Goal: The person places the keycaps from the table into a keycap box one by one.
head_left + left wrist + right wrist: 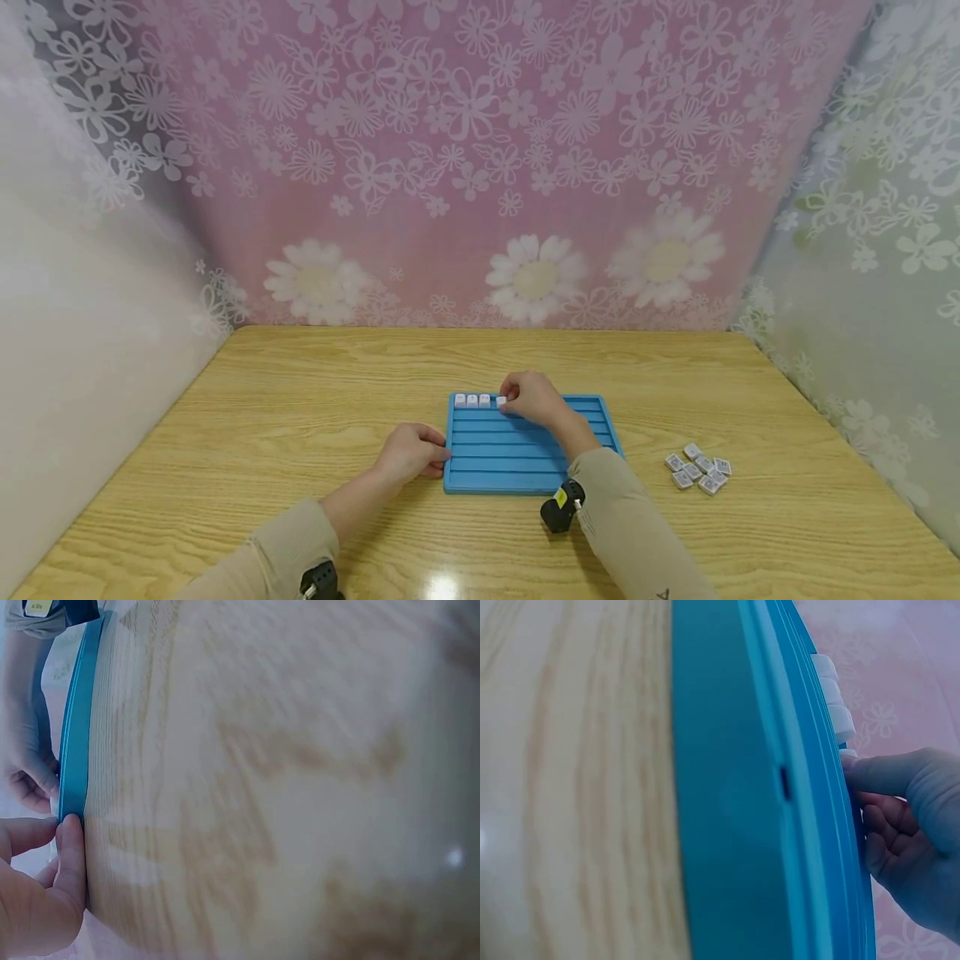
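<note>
A blue ridged tray (502, 462) lies on the wooden table, crossed by long parallel slots. Three white tiles (472, 401) stand side by side at the left end of its far slot. Just right of them, my right hand (536, 398) pinches another white tile (502, 402) between thumb and fingers, at the same slot. The right wrist view shows the thumb (889, 774) against this tile, its other fingers curled beneath. At the tray's left edge, my left hand (411, 454) holds the rim between thumb and index finger (71, 855).
Several loose white tiles (692, 471) with printed faces lie in a small cluster on the table (300, 400), right of the tray. Flowered cloth (480, 167) hangs behind the table and at both sides. A black camera (561, 507) sits on the right wrist.
</note>
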A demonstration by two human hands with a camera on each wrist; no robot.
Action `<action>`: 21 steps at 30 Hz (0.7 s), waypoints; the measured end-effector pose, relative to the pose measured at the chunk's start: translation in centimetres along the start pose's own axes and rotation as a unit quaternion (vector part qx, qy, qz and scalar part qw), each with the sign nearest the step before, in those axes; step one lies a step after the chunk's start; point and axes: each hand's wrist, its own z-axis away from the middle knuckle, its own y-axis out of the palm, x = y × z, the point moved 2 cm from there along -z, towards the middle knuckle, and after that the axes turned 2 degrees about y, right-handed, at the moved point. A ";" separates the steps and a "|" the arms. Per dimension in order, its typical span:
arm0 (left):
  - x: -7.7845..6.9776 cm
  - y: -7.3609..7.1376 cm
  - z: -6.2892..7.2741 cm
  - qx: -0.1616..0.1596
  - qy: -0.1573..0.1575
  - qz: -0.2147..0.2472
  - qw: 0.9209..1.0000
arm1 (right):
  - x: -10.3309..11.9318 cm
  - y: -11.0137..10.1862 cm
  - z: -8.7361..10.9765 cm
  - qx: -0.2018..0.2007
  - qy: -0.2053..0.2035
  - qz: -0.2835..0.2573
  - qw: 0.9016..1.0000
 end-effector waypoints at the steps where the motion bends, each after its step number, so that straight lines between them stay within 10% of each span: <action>1: 0.0 0.0 0.0 0.000 0.000 0.000 1.000 | 0.0 0.0 0.0 -0.001 -0.001 -0.002 1.000; 21: 0.4 -0.1 -0.3 0.007 0.004 0.004 1.000 | 0.7 0.3 -0.2 0.006 0.035 0.015 0.999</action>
